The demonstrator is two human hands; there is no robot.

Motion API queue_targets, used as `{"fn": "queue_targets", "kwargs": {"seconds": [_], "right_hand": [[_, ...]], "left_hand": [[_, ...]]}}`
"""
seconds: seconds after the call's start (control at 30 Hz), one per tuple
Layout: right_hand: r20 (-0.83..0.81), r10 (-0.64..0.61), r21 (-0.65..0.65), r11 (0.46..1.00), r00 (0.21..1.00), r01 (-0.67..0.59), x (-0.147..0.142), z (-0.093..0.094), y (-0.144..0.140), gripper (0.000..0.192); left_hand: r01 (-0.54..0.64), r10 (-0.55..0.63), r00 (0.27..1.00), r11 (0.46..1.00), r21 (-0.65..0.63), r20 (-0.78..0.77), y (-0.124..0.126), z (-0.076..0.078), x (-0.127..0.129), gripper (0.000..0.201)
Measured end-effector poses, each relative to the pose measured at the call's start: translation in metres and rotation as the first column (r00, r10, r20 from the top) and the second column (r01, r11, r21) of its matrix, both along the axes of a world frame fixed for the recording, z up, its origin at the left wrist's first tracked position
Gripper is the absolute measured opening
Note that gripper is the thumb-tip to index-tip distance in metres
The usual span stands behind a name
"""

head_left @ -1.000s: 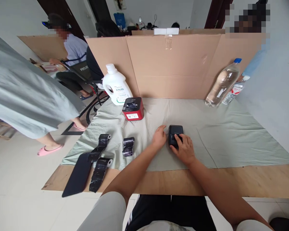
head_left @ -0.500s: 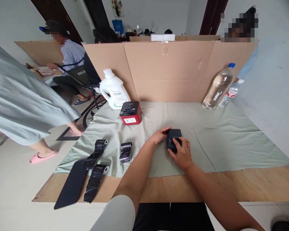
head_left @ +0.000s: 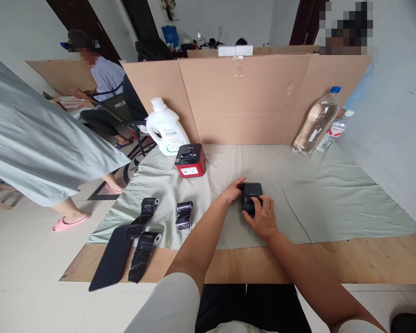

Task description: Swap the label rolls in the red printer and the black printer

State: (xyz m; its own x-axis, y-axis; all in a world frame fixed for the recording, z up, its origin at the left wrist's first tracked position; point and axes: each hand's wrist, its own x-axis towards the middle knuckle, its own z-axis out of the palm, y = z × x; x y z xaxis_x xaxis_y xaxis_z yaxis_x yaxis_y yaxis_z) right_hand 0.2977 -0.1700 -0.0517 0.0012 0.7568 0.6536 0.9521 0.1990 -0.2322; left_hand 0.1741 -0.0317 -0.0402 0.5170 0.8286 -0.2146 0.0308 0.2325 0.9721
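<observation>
The right hand (head_left: 263, 219) covers the near end of the small black device (head_left: 252, 193); labels on the white jug (head_left: 166, 131) and red printer (head_left: 190, 160) are too small to read.

Bright, even daylight; wide-angle edge distortion

Head camera looks forward and down (one view only)

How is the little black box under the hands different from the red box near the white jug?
The black box is all dark; the red box has red sides, a black top and a white label. The black box looks smaller and flatter; the red box stands taller. The left hand and right hand touch the black box; nobody touches the red box. Both sit on the green cloth.
</observation>
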Motion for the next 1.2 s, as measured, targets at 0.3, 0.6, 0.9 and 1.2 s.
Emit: {"fn": "queue_targets", "kwargs": {"seconds": [0.3,0.6,0.9,1.2], "right_hand": [[-0.011,0.011,0.018,1.0,1.0,-0.01,0.0,-0.002,0.0,0.044],[-0.003,0.004,-0.027,1.0,1.0,-0.004,0.0,0.0,0.001,0.046],[0.001,0.011,-0.1,0.995,1.0,-0.011,0.009,0.006,0.006,0.083],[-0.258,0.179,-0.022,0.981,0.949,-0.192,0.031,0.005,0.03,0.076]], "left_hand": [[0.171,-0.171,0.985,0.985,-0.01,0.012,0.007,-0.002,-0.011,0.091],[0.163,-0.163,0.986,0.987,0.006,-0.019,0.005,0.001,-0.01,0.094],[0.096,-0.098,0.994,0.995,0.029,0.055,0.0,0.0,-0.011,0.082],[-0.042,0.044,0.999,0.99,0.137,-0.013,-0.006,0.01,-0.003,0.07]]}}
